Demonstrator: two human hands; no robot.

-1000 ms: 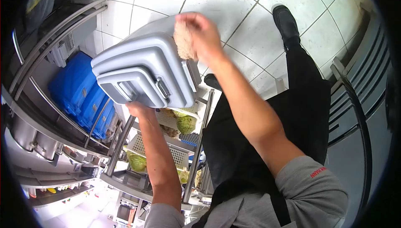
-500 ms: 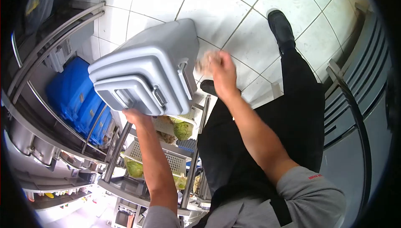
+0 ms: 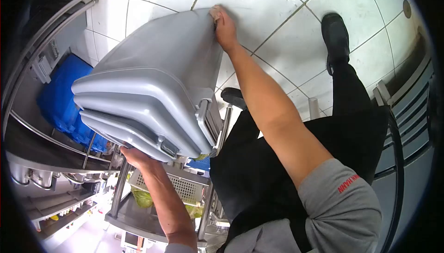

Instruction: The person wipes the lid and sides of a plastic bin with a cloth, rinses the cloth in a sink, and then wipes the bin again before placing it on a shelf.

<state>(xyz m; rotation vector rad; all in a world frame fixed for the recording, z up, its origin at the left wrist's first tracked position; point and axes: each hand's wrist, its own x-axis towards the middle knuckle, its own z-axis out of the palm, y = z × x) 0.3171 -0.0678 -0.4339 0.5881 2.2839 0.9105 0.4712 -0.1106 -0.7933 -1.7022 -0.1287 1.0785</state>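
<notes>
Right fingers [image 3: 221,16] clamped on cloth [image 3: 214,13] at bin [image 3: 157,44] | left fingers [image 3: 128,152] at lid [image 3: 138,109], can't tell grip

Grey bin [image 3: 148,84]: smooth plastic with a soft gloss
Wipe [image 3: 215,12]: rough, matt, cloth-like
Floor tiles [image 3: 282,40]: smooth, shiny
Left rails [image 3: 50,23]: bright, smooth metal
Blue wrapping [image 3: 66,96]: creased, glossy plastic
Apron [image 3: 268,174]: matt black cloth
Right sleeve [image 3: 340,202]: soft, matt cloth

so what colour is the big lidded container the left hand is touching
The lidded container is plain grey, seen best in the head view.
</notes>
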